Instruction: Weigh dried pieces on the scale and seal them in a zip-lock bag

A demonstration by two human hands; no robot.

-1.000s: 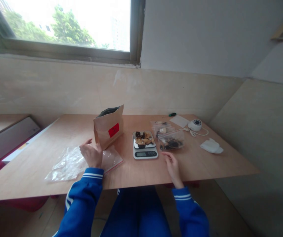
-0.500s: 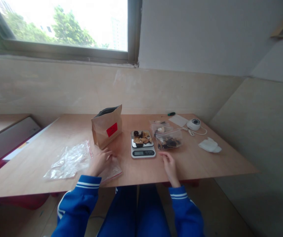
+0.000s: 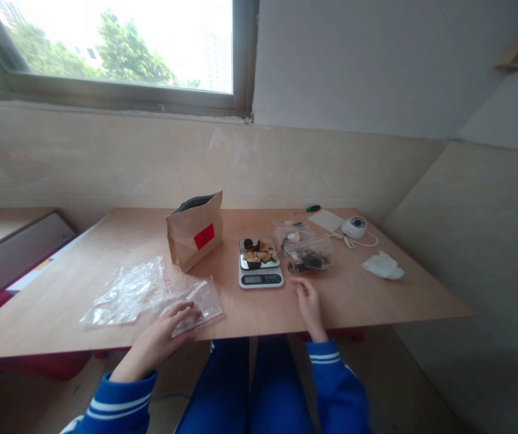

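Note:
My left hand (image 3: 166,331) lies at the front edge of the table on a clear zip bag (image 3: 207,295). Its fingers are stretched out over the bag's near side, apart rather than closed. On the right, my right hand (image 3: 307,304) rests on the table with loosely bent fingers and nothing visible in them. Between the hands stands a white kitchen scale (image 3: 262,281), bearing dried mushroom pieces (image 3: 261,252). Beyond my right fingertips is a zip bag of dark dried pieces (image 3: 310,258). Another clear plastic bag (image 3: 125,295) lies flat left of my left hand.
An upright brown paper pouch (image 3: 193,244) with a red label stands open behind the bags. More filled zip bags (image 3: 292,234) lie right of the scale. Farther right are a green-handled screwdriver (image 3: 313,208), a white sheet (image 3: 325,220), a white corded device (image 3: 353,226) and white crumpled material (image 3: 383,265).
My left hand has moved back toward me and to the left, uncovering more of the clear zip bag. My right hand and the scale have stayed in place.

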